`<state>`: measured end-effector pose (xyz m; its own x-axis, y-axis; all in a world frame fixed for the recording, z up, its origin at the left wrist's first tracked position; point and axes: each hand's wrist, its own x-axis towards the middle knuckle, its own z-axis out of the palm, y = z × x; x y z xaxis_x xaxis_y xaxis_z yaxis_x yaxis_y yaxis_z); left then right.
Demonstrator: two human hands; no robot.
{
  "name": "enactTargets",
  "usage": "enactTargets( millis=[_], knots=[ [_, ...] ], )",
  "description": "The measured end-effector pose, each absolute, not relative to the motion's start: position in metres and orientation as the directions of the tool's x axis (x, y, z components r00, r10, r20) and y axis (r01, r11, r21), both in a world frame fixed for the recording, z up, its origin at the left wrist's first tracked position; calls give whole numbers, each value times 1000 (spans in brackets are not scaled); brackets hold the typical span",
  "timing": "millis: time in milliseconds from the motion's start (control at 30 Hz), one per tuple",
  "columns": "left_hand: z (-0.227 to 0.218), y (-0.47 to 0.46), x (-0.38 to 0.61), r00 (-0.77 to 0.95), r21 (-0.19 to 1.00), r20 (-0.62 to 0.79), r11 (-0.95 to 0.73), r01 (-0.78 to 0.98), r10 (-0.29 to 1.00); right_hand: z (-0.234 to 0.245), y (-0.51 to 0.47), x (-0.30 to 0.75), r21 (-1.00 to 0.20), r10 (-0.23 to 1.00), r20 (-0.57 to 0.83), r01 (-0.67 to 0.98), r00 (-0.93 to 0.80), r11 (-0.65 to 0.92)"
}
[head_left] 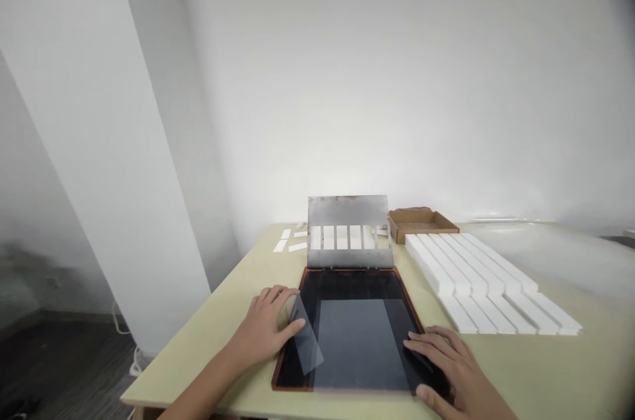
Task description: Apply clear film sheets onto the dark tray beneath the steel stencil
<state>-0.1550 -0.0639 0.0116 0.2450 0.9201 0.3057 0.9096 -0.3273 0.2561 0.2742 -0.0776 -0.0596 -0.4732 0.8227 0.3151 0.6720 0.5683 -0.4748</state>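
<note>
My left hand (262,331) lies flat with its fingers spread at the left rim of a copper-edged black tray (288,347). Its fingertips touch a clear plastic sheet (307,335) lying slanted over that rim. My right hand (441,360) rests open on the tray's lower right corner, holding nothing. A grey rectangular panel (357,344) lies inside the tray. Behind the tray stands a hinged metal plate (347,213), with white strips (342,237) showing through its row of slots.
Several white foam bars (489,281) lie side by side on the pale yellow table (233,317) to the right. A cardboard tray (421,223) stands behind them. Several small white strips (289,241) lie at the back left. A wall pillar (109,162) rises left of the table.
</note>
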Motion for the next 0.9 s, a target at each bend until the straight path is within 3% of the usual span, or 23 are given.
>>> enactTargets(
  millis=[233, 400, 600, 800, 900],
  knots=[
    [12, -68, -149, 307, 266, 184, -348, 899, 934, -55, -78, 275, -447, 800, 318, 663, -509, 600],
    [25, -54, -154, 469, 316, 77, -468, 825, 880, -48, -78, 273, -440, 774, 246, 644, -583, 625],
    [21, -48, -153, 416, 278, 204, -460, 843, 886, -49, -73, 273, -417, 773, 227, 658, -592, 627],
    [24, -44, -153, 483, 269, 139, -502, 822, 865, -53, -74, 272, -408, 801, 218, 694, -557, 594],
    [21, -38, -155, 476, 233, 170, -505, 831, 863, -55, -73, 273, -393, 805, 220, 705, -551, 590]
  ],
)
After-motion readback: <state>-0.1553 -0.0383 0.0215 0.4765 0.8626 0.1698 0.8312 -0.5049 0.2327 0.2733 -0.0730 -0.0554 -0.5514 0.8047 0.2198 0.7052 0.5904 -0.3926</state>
